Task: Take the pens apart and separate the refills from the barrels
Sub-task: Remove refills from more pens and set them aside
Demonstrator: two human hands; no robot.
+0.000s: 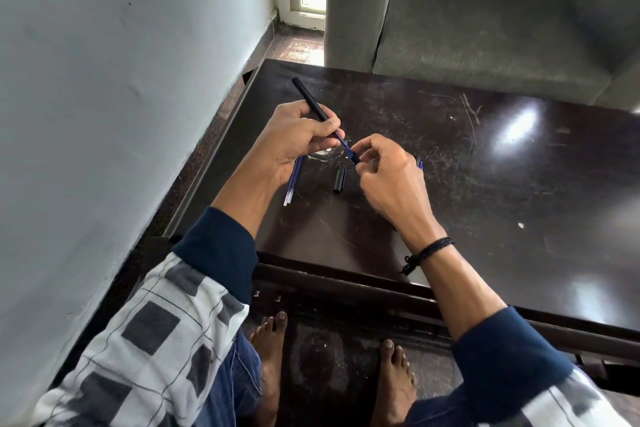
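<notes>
Refills on table: thin blue ones lie loose just under the left wrist, near the table's left side. A careless wrist could sweep them to the floor.
Cap: black, lying loose between the two hands. It could roll or get knocked as the right hand pulls back.
Right hand: fingertips pinched shut on the dark tip end of the refill being drawn out. More blue pieces peek out behind this hand; what they are I cannot tell. The pinch is small, so a slip seems likely if the refill sticks.
Refill: a short blue length shows between the hands, partly out of the barrel. Pulled off-axis, it may bend or kink.
Left hand: closed around the barrel's lower end, the rest angling up and away. A loose hold would let the barrel follow the pull.
</notes>
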